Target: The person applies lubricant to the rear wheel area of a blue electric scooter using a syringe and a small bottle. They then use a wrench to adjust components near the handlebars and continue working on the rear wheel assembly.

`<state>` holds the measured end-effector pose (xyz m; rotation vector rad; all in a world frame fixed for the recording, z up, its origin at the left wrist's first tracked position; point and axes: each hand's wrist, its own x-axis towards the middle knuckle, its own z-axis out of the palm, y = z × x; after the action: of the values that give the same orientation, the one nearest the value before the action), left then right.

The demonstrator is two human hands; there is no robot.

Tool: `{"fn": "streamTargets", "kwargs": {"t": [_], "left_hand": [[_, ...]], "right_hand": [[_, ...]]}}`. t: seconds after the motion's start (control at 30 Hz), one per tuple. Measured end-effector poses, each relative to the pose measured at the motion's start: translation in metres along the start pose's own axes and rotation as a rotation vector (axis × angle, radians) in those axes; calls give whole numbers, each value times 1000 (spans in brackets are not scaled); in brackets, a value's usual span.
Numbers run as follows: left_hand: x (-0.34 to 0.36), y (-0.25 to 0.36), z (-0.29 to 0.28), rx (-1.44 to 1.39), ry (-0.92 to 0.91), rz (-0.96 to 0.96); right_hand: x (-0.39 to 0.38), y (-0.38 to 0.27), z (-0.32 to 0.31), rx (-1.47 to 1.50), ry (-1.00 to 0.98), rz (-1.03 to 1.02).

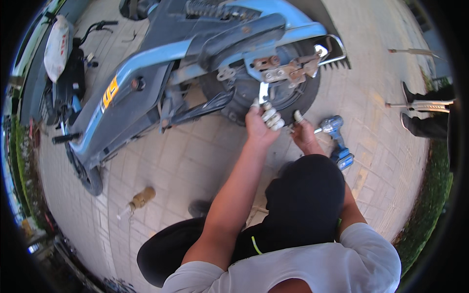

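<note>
A blue and black scooter (171,58) takes up the upper part of the view. Its rear wheel (309,93) and rusty metal bracket (293,72) are in front of my hands. My left hand (264,122), with white coverings on its fingers, is closed around a shiny flat wrench (264,92) whose upper end reaches the bracket. Close to the tyre's lower edge is my right hand (306,135), one white-tipped finger raised. Its other fingers are curled round something small that I cannot make out. Beside it, a blue cordless impact driver (336,139) lies on the paving.
A brown-filled plastic bottle (141,197) lies on the paving (185,161) to the left. Another two-wheeler (68,88) with a white bag (58,49) stands at the far left. A person's dark-clad legs (430,117) and metal crutches (420,104) show at the right. A hedge (427,215) borders the paving.
</note>
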<state>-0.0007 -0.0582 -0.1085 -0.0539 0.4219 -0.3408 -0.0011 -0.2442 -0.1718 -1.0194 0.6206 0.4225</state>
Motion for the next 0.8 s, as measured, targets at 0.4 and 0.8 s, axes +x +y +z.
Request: {"fn": "streamTargets", "kwargs": {"t": [0.4, 0.8], "left_hand": [[1, -6, 8, 15, 60, 26], [-79, 26, -20, 1183, 5, -368]], "right_hand": [[12, -42, -19, -236, -66, 107], [1, -29, -64, -503, -252, 131]]}}
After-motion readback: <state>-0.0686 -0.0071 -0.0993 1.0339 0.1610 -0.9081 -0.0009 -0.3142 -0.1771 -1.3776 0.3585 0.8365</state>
